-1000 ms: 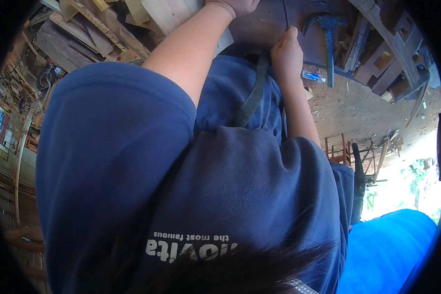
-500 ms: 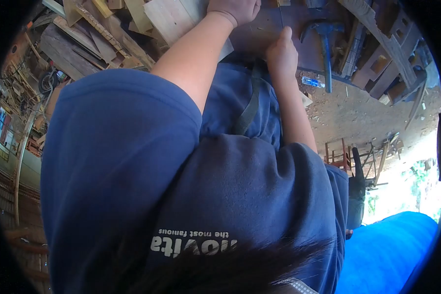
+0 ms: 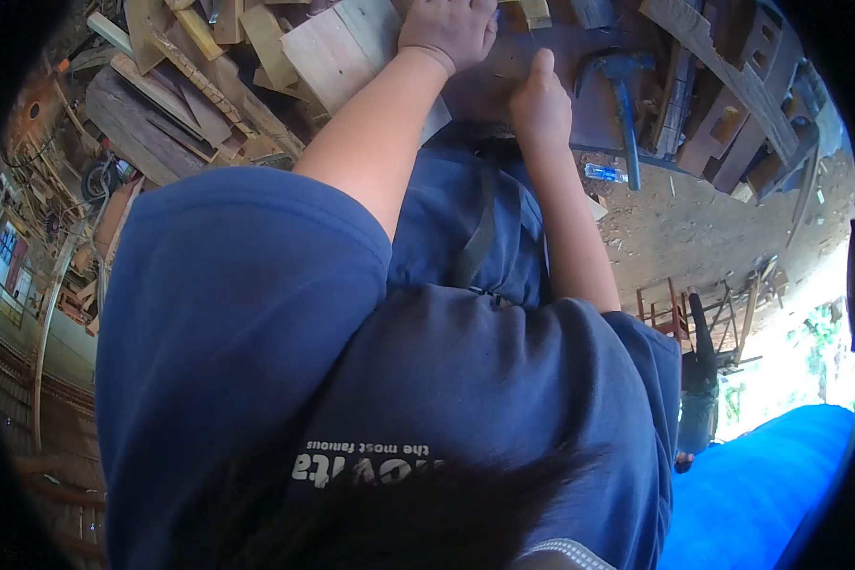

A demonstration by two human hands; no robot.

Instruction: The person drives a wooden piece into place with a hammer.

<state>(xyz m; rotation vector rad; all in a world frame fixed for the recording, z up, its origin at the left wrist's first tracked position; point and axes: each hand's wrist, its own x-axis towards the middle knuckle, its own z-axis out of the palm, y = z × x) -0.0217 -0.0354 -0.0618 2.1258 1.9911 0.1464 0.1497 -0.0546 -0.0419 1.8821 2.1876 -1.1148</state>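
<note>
My left hand (image 3: 449, 36) is at the top edge, back upward, with curled fingers partly cut off by the frame. What it grips, if anything, is hidden. Beside its wrist lies a pale wooden board (image 3: 337, 59). My right hand (image 3: 541, 106) is closed in a fist with the thumb pointing forward. A thin line shows near the thumb tip, too small to name. Both hands are over a dark brown work surface (image 3: 499, 76). Right of my right hand lies a claw hammer (image 3: 625, 109), its handle toward me. A small light wood piece (image 3: 536, 13) is beyond the hands.
Wood offcuts (image 3: 185, 95) are piled on the left. Long boards, some with cut-out holes (image 3: 727, 123), lie at the right. A small clear item with a blue label (image 3: 605, 173) is by the hammer handle. Another person (image 3: 699, 380) is in the background, near a blue cover (image 3: 760, 484).
The view has shifted slightly, so more of the left hand and the light wood piece shows at the top. Both hands keep nearly the same pose.
</note>
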